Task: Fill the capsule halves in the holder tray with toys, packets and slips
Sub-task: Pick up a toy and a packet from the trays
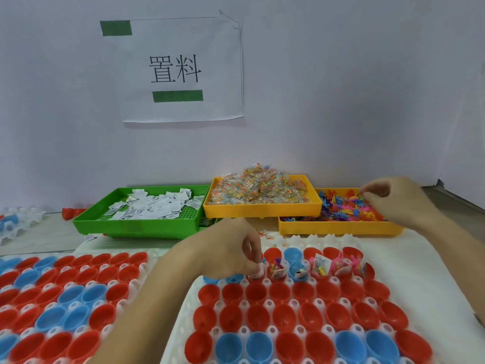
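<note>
A white holder tray (409, 261) in front of me carries rows of red and blue capsule halves (283, 316). Several halves in its far row (320, 266) hold toys, packets and slips. My left hand (231, 250) hovers over the left end of that row, its fingertips pinching a small white slip over a red half. My right hand (391, 198) reaches into the yellow bin of colourful plastic toys (341, 208), fingers curled down among them; whether it holds one is hidden.
A green bin of white slips (147, 206) stands at the back left, a yellow bin of candy packets (262, 193) in the middle. A second holder tray of capsule halves (65, 292) lies to the left. A wall with a paper sign (175, 69) rises behind.
</note>
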